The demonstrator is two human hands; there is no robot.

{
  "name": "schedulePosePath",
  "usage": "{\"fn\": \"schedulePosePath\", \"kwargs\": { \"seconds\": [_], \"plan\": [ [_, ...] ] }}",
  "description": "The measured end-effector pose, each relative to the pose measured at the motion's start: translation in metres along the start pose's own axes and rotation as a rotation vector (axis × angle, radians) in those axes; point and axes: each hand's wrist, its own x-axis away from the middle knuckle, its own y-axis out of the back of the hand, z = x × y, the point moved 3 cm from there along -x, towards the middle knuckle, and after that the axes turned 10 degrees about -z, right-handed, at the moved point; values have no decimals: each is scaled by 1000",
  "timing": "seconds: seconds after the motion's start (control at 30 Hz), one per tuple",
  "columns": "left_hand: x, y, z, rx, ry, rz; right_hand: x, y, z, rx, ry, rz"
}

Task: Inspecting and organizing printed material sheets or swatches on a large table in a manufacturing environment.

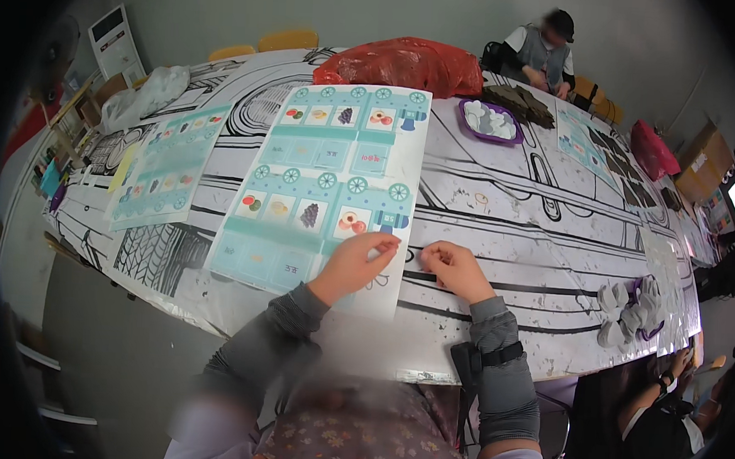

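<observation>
A large printed sheet (321, 170) lies before me, teal and white, with rows of train-like cars, wheels and fruit pictures. Over its lower right part is my left hand (355, 266), fingers bent together near a peach picture card (352, 222). Whatever those fingers may pinch is too small to make out. Just right of the sheet's edge, above the table, my right hand (458, 270) has thumb and forefinger pinched together. Between its fingertips I cannot make out any object. A small gap separates the two hands. Grey sleeves cover both my forearms.
A similar sheet (171, 165) lies at left, with a clear plastic bag (146, 97) beyond. A red plastic bag (401, 63) and a purple tray (490, 136) of white pieces stand farther back. Grey-white pieces (621, 313) lie at right. Other people (547, 52) sit around the table.
</observation>
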Motion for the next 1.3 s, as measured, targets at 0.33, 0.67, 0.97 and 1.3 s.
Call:
{"fn": "schedulePosePath", "kwargs": {
  "seconds": [0.33, 0.67, 0.97, 1.3],
  "plan": [
    [10, 9, -42, -170, -337, 67, 5, -9, 6, -28, -53, 47],
    [-13, 97, -26, 34, -194, -623, 7, -11, 13, -80, -163, 92],
    [-24, 133, 5, -43, -71, -630, 15, -21, 12, -283, -277, 155],
    [32, 279, 152, -759, 141, -505, 14, -27, 13, -259, -142, 298]
  ]
}}
